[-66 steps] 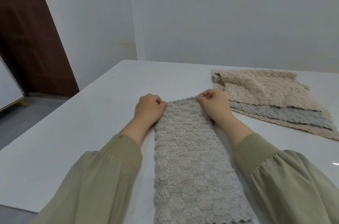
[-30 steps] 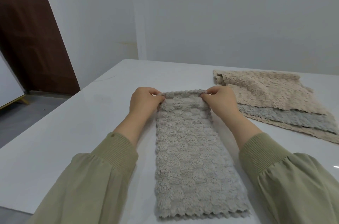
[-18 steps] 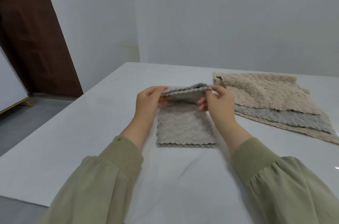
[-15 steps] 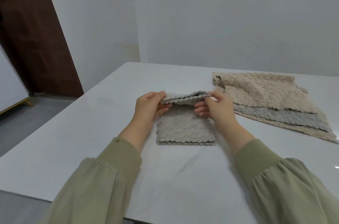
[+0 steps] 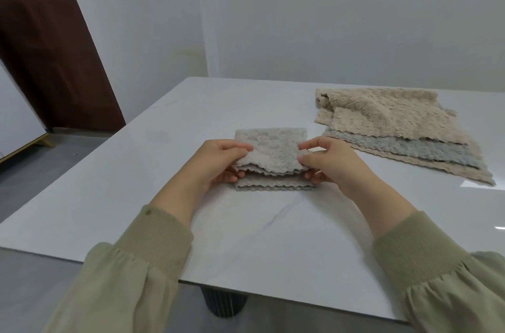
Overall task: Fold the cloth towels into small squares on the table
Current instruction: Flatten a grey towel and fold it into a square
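The person has the fluffy grey-beige scalloped-edge cloth towel (image 5: 270,152) in the middle of the white marble-look table (image 5: 246,237), halfway through doubling it into a square. The bottom layers lie flat on the table. The top flap is held just above them, short of the near edge.

The left hand (image 5: 218,160) pinches the flap's left corner, thumb on top and fingers curled under. The right hand (image 5: 336,163) does the same on the right corner. It's hard to tell how many layers each pinch has.

To get this fold right, they'd probably want to lower both corners together, line the scalloped edge up with the one underneath, then flatten from the crease forward so the fluffy pile doesn't puff up.

The loose stack of unfolded beige and grey towels (image 5: 396,128) sits well apart at the far right.
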Motion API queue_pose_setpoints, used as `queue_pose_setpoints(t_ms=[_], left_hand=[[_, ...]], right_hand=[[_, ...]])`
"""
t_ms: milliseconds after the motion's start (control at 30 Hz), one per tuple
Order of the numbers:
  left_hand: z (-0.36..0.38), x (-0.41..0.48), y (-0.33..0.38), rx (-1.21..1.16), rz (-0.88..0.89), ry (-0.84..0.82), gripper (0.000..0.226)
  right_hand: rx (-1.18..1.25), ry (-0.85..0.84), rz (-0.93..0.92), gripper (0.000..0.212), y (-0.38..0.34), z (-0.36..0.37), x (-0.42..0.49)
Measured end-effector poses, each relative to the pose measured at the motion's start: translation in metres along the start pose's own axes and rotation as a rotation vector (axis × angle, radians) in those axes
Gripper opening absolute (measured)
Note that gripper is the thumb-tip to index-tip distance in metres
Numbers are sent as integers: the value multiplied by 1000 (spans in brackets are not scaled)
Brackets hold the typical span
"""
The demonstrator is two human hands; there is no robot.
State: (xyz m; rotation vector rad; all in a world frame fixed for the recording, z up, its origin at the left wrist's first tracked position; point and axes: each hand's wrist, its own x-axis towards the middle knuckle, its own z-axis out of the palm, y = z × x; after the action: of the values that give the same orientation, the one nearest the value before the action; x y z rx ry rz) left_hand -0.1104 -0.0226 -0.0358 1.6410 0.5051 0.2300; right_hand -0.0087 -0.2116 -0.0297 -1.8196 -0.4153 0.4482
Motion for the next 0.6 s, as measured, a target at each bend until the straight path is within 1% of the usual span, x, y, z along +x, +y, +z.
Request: queue_pose_setpoints(t_ms=[167,433,600], left_hand=[[-3,-1,-7,162,64,28,18],[-6,-1,-8,201,98,-11,19],[-5,2,-11,336,95,-7,18]], right_hand=[[-218,29,-29,5,2,-2,2],[-275,67,-57,10,1,-9,4],[-518,55,-78,10,6,-2,5]])
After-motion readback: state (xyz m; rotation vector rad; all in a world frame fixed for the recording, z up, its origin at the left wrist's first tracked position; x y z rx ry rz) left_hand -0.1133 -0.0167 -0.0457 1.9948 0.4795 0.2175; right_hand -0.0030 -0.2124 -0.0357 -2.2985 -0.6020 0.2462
